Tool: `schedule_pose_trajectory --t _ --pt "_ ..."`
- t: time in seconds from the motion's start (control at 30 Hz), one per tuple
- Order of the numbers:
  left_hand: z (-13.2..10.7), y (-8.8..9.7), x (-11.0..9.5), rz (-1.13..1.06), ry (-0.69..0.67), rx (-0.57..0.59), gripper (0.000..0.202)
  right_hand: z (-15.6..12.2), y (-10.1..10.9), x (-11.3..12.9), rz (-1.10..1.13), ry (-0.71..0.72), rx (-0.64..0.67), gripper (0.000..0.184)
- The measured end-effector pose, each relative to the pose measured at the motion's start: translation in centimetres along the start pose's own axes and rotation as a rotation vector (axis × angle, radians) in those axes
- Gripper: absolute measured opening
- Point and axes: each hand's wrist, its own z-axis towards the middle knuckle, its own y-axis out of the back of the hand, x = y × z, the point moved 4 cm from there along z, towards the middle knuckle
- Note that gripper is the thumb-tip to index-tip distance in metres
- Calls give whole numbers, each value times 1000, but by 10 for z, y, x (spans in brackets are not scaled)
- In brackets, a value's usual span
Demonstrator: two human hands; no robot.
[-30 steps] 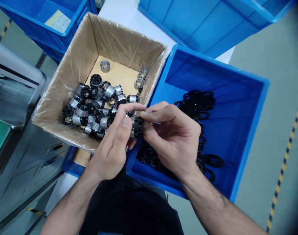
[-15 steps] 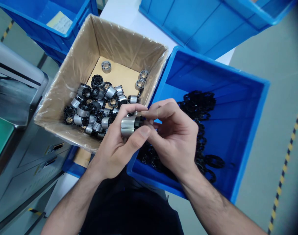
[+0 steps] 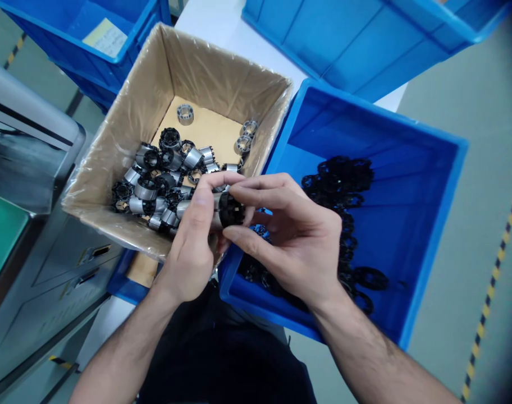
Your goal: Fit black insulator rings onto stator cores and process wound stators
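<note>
Between both hands is a motor stator core (image 3: 216,216), a silvery metal cylinder with a black toothed plastic end ring (image 3: 231,209) facing right. My left hand (image 3: 193,241) is wrapped round the metal part and covers much of it. The thumb and fingertips of my right hand (image 3: 298,235) pinch the black ring from above and below. Below and left of the hands, a plastic-lined cardboard box (image 3: 222,67) holds several similar metal cores (image 3: 146,188), many with black ends. Several loose black rings (image 3: 344,174) lie in the blue bin (image 3: 424,224) under my right hand.
Another blue bin (image 3: 344,45) stands behind on the white table (image 3: 209,22). Stacked blue crates (image 3: 133,45) are at the upper left, one with a paper (image 3: 105,38) inside. A grey metal machine (image 3: 49,252) borders the left. Striped floor tape (image 3: 487,297) runs along the right.
The stator core has turned so its black ringed end faces me more. My left thumb has moved back over the metal, and my right fingers have spread round the ring.
</note>
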Motion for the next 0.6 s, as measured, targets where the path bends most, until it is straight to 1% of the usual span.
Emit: schedule_pose_trajectory --t 0.13,0.23,0.3,0.4,0.6 --pt "-1 1 1 29 15 -8 56 1 2 -1 -8 -10 -53 36" --pt "-1 2 2 11 10 -6 54 2 4 0 13 17 -92 37" --pt "-1 3 3 -4 7 7 52 3 4 -1 22 21 -74 36" --pt "-1 3 5 19 9 20 53 4 3 -3 32 -12 -23 35" --pt "-1 1 0 57 -74 -74 51 7 3 -4 111 -47 13 33"
